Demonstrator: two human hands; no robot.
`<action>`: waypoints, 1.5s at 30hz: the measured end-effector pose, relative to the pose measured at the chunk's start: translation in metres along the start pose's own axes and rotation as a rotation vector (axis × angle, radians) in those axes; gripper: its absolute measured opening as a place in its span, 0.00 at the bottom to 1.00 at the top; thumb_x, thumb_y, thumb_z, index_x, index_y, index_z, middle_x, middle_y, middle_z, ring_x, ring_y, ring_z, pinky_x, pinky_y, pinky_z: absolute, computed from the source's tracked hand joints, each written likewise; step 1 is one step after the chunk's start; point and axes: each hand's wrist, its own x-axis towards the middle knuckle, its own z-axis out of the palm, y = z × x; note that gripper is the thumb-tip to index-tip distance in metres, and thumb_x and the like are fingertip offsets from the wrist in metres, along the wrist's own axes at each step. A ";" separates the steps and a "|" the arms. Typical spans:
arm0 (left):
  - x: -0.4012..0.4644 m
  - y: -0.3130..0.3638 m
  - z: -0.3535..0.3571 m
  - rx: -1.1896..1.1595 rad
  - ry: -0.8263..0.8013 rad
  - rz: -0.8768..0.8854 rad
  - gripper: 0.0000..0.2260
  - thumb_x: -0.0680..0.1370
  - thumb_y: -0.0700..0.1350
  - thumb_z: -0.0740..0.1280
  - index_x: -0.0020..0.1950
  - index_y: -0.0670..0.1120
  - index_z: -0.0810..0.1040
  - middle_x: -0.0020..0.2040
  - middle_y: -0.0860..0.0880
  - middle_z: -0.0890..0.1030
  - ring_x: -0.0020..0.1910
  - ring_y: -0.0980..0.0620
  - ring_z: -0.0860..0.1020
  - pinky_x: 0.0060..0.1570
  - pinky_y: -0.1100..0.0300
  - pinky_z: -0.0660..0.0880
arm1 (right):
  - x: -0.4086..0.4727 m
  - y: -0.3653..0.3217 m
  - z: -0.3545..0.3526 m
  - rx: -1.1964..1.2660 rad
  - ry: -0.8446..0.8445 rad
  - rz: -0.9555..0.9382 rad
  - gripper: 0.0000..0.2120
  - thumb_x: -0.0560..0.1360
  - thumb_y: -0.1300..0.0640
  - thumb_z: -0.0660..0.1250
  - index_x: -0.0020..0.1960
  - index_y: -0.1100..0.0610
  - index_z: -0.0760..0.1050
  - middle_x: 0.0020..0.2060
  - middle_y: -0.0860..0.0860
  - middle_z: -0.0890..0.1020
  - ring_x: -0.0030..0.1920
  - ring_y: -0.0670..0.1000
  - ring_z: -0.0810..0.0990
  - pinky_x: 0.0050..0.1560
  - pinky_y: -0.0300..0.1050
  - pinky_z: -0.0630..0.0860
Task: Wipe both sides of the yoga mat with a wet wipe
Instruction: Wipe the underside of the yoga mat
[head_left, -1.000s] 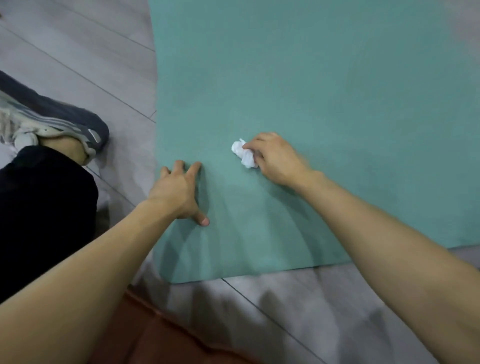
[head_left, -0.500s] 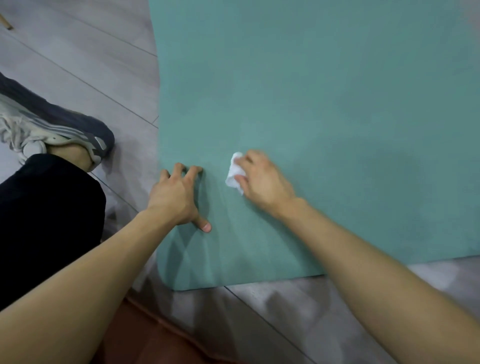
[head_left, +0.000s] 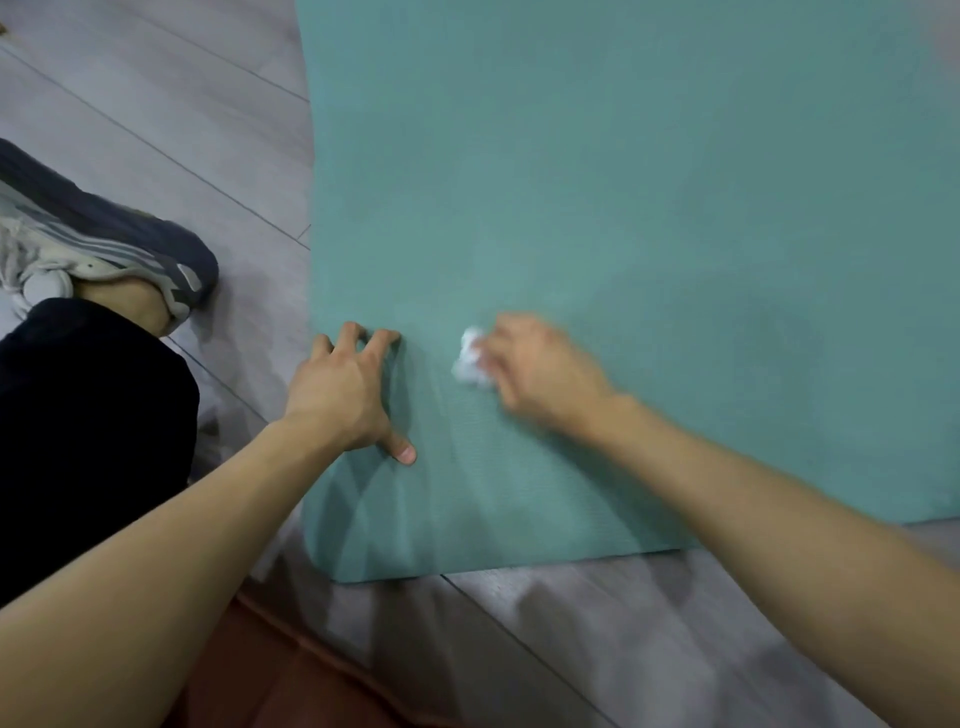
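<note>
A teal yoga mat (head_left: 623, 208) lies flat on the grey floor, its near left corner in front of me. My left hand (head_left: 343, 395) presses on the mat's left edge, fingers spread and thumb out, holding nothing. My right hand (head_left: 540, 374) is blurred with motion and grips a crumpled white wet wipe (head_left: 470, 358) against the mat, a short way right of the left hand.
My leg in black trousers (head_left: 88, 441) and a grey-and-navy sneaker (head_left: 104, 249) rest on the floor left of the mat. Grey floorboards (head_left: 597, 634) run along the near edge. A reddish-brown surface (head_left: 270, 680) shows at the bottom.
My right hand has slid the wipe toward me and leftward across the mat, closer to my left hand. My left hand has stayed pressed on the mat's edge.
</note>
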 end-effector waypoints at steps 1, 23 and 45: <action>0.001 0.000 0.000 0.007 0.004 -0.003 0.68 0.44 0.70 0.84 0.79 0.59 0.58 0.75 0.48 0.64 0.69 0.39 0.69 0.64 0.44 0.76 | -0.018 -0.022 0.006 0.017 -0.066 -0.112 0.08 0.80 0.55 0.66 0.53 0.56 0.83 0.43 0.56 0.79 0.44 0.58 0.76 0.45 0.51 0.72; -0.001 0.003 0.002 -0.009 0.007 -0.021 0.68 0.48 0.67 0.86 0.82 0.59 0.56 0.78 0.48 0.62 0.73 0.39 0.66 0.68 0.42 0.74 | 0.020 0.028 -0.012 -0.244 0.071 -0.102 0.06 0.78 0.59 0.67 0.46 0.56 0.83 0.41 0.58 0.77 0.47 0.61 0.77 0.42 0.52 0.71; -0.004 0.000 0.004 -0.027 0.023 -0.008 0.69 0.47 0.69 0.85 0.83 0.60 0.56 0.80 0.48 0.61 0.73 0.38 0.66 0.69 0.41 0.72 | 0.020 0.048 -0.009 0.022 0.289 0.545 0.03 0.79 0.55 0.71 0.47 0.53 0.79 0.46 0.54 0.78 0.48 0.54 0.77 0.53 0.57 0.77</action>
